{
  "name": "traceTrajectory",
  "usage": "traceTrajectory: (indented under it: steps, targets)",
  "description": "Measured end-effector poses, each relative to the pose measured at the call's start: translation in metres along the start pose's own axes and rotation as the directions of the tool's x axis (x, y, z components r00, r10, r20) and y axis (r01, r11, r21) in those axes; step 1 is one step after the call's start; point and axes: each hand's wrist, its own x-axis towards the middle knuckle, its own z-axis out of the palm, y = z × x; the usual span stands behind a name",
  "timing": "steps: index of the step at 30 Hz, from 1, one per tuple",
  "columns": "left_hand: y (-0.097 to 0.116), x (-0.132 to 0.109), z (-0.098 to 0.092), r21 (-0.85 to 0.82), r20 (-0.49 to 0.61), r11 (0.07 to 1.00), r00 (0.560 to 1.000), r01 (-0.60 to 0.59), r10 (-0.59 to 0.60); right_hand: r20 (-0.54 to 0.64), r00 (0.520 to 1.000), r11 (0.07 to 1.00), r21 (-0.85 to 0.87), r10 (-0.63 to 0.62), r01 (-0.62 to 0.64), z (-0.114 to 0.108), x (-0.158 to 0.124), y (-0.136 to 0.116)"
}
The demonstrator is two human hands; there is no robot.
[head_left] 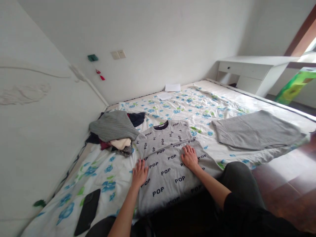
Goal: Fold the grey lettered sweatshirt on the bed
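Observation:
A grey T-shirt (166, 171) printed with the word POP lies spread on the bed, its neckline toward the wall and its lower edge near my lap. A crease runs across its chest. My left hand (140, 173) rests flat at the shirt's left edge, fingers stretched out. On the right part of the shirt lies my right hand (190, 157), palm down with its fingers extended. Neither hand grips the cloth. A folded grey ribbed garment (256, 130) lies apart on the right side of the bed.
A pile of clothes (116, 126) lies at the left by the wall. Nearer me is a black phone (87, 212). Papers (172, 87) lie at the far edge of the floral sheet (108, 168). A white desk (254, 70) stands beyond the bed at right.

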Motion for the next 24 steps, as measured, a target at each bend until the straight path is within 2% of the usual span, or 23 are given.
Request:
traceTrajectory:
  steps: [3,5,8,11,12,14,16,17,18,20,22,24]
  targets:
    - [-0.002,-0.02,-0.009,0.009,0.132,1.0,0.991,0.013,-0.014,0.123,0.991,0.999,0.007,-0.052,0.052,-0.013,0.0,0.009]
    - [-0.007,-0.03,-0.02,-0.009,0.215,1.0,0.977,-0.007,0.009,0.231,0.967,0.994,0.046,-0.108,0.1,-0.029,0.003,0.021]
    - [-0.025,-0.046,-0.043,-0.099,0.308,0.992,0.945,-0.083,0.11,0.393,0.898,0.977,0.152,-0.199,0.151,-0.062,0.009,0.05]
    - [-0.048,-0.065,-0.066,-0.23,0.347,0.971,0.926,-0.07,0.149,0.525,0.813,0.957,0.258,-0.252,0.13,-0.101,0.014,0.089]
    - [-0.055,-0.071,-0.072,-0.273,0.347,0.961,0.927,-0.045,0.142,0.553,0.801,0.959,0.269,-0.232,0.091,-0.113,0.015,0.104]
    - [-0.063,-0.08,-0.083,-0.356,0.356,0.934,0.927,0.02,0.116,0.58,0.808,0.967,0.248,-0.103,-0.055,-0.133,0.015,0.131]
    - [-0.062,-0.084,-0.089,-0.414,0.395,0.903,0.917,0.117,0.063,0.58,0.812,0.956,0.201,0.061,-0.215,-0.146,0.016,0.152]
    - [-0.058,-0.085,-0.091,-0.428,0.423,0.886,0.906,0.177,0.023,0.586,0.8,0.941,0.179,0.132,-0.287,-0.15,0.017,0.159]
    - [-0.052,-0.084,-0.092,-0.43,0.451,0.871,0.892,0.239,-0.022,0.606,0.771,0.921,0.157,0.194,-0.355,-0.152,0.019,0.163]
    - [-0.036,-0.081,-0.09,-0.414,0.494,0.846,0.863,0.337,-0.102,0.669,0.684,0.875,0.105,0.289,-0.473,-0.149,0.024,0.163]
    - [-0.021,-0.078,-0.087,-0.381,0.527,0.837,0.836,0.393,-0.153,0.711,0.605,0.838,0.041,0.358,-0.544,-0.141,0.029,0.157]
    - [-0.011,-0.075,-0.084,-0.351,0.551,0.841,0.817,0.412,-0.17,0.71,0.591,0.849,-0.016,0.382,-0.529,-0.133,0.031,0.149]
